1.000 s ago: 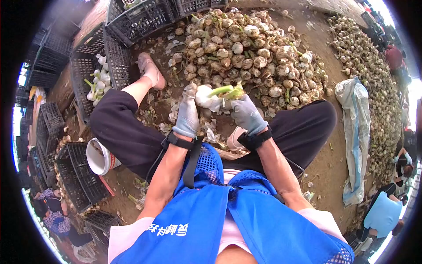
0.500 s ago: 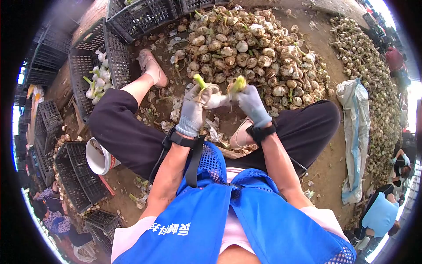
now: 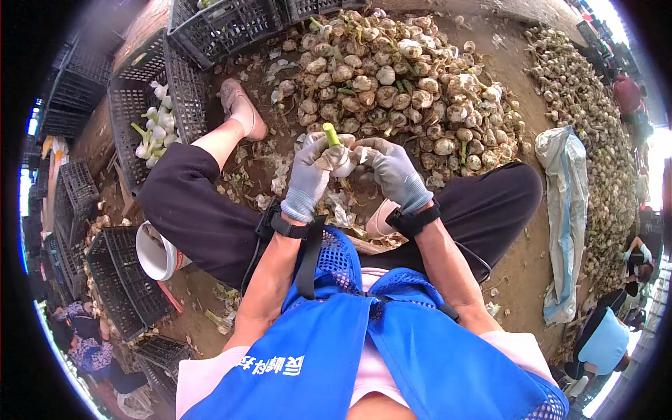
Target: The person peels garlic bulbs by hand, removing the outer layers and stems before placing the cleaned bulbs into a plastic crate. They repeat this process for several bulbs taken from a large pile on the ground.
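Note:
My left hand (image 3: 310, 171), in a grey glove, is closed around a garlic bulb (image 3: 343, 165) whose cut green stem (image 3: 330, 134) points up and away from me. Close on its right, my right hand (image 3: 397, 169), gloved too, has its fingers pinched at the bulb's side on a bit of pale skin. Both hands are above the ground between my bent legs. Just beyond them lies a large heap of garlic (image 3: 385, 91) with dry, dirty skins.
Left of my leg, a black crate (image 3: 128, 105) holds pale peeled garlic (image 3: 161, 126). A white bucket (image 3: 155, 252) and more black crates (image 3: 122, 280) stand nearer. At right are a plastic sack (image 3: 562, 224), a long garlic heap (image 3: 595, 154) and a person in light blue (image 3: 605, 339).
My right hand has moved from the scraggy green end it held to pinch the bulb's side. The stem in my left hand has shifted slightly right.

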